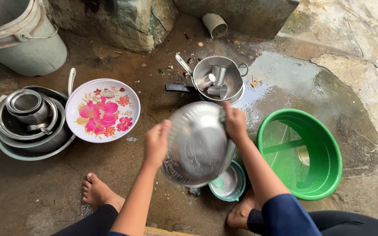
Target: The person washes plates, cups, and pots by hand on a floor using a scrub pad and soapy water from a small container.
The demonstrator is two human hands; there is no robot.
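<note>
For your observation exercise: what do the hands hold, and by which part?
Both hands, left hand and right hand, hold a steel bowl by opposite sides of its rim.

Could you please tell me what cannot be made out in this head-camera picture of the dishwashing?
Head view only:
- Steel bowl: motion blur smears its surface.
- Left hand fingers: hidden behind the bowl.
- Teal-rimmed plate: partly covered by the bowl.
- Grey bucket: cut off by the top-left edge.
- Yellowish object in the green basin: half hidden by its wall.

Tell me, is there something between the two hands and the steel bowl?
Nothing visible. The left hand touches the left edge of the steel bowl, and the right hand grips its upper right rim. Both are bare and hold it above a small teal-rimmed dish.
</note>
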